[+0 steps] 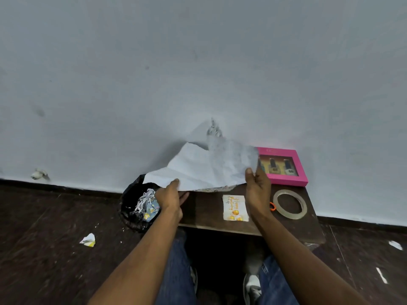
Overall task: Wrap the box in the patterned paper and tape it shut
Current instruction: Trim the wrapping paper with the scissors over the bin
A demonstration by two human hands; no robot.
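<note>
Bare room, grey wall [198, 51], dark floor [44, 227]

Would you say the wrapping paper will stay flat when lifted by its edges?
Probably not: the wrapping paper sags and creases between the left hand and right hand, so it seems floppy and light. Its crumpled far corner suggests it creases easily.

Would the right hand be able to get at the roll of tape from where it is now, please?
Probably not at once: the right hand pinches the paper. The tape roll lies uncovered on the table just beside its wrist, so once it lets go, the way looks free.
</note>
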